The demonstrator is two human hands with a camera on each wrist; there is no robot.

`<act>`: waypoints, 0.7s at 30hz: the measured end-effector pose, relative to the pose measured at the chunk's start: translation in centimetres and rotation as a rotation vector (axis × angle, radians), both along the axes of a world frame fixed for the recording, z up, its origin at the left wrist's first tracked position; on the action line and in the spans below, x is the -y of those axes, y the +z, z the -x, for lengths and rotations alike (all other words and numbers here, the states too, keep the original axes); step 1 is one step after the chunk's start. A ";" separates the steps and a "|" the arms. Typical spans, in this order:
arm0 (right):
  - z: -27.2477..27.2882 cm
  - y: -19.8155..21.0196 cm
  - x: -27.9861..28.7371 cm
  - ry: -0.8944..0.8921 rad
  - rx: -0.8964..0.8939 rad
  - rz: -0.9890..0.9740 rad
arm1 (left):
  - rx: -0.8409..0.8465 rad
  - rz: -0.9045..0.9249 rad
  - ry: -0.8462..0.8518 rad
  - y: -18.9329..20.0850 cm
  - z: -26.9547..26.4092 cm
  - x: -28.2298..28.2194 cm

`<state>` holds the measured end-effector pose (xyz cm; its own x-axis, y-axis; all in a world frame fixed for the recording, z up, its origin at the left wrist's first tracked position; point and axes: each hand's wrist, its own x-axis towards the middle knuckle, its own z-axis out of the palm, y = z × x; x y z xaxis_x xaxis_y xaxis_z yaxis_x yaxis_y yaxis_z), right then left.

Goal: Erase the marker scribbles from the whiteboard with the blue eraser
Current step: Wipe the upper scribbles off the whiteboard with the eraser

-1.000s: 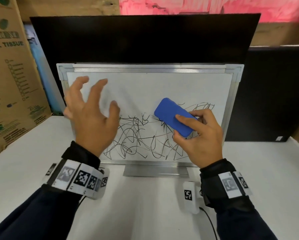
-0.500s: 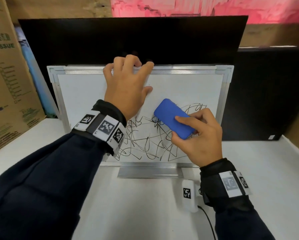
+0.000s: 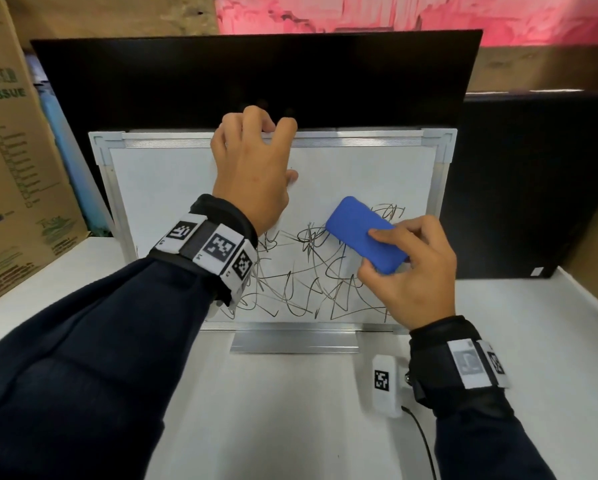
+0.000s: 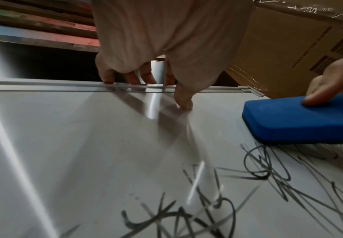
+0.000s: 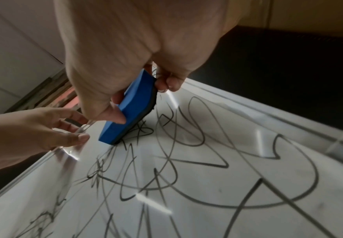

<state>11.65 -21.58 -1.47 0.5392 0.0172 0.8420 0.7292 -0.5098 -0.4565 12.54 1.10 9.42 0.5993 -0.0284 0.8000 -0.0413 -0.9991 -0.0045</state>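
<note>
Desk (image 3: 290, 427) white, carries whiteboard (image 3: 172, 188) propped upright on metal foot. Board looks light and tippy, slick face. Left hand (image 3: 252, 174) holds top rim, fingers curled over, thumb on face. Black scribbles (image 3: 308, 282) fill lower half. Blue eraser (image 3: 356, 230) looks soft, light; flat on board's right side over scribbles. Right hand (image 3: 415, 271) pinches its long edges, finger on top.
</note>
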 end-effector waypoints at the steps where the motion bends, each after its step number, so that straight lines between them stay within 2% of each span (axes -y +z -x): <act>1: 0.0 0.1 0.0 0.002 0.004 0.000 | 0.002 0.005 0.007 0.0 0.0 0.1; 7: 0.1 0.7 -1.4 0.077 0.021 0.054 | -0.001 0.046 0.085 -0.1 0.3 1.7; 15: -0.6 0.6 2.7 -0.013 0.043 -0.039 | 0.000 0.067 0.100 -0.2 0.2 1.8; 21: -0.3 0.4 0.4 0.054 0.026 -0.002 | -0.002 0.070 0.130 -0.2 0.2 2.0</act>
<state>11.95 -22.02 -1.02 0.5158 0.0440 0.8556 0.7670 -0.4686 -0.4383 12.33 -0.89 9.21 0.5962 0.1055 0.7959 0.0887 -0.9939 0.0654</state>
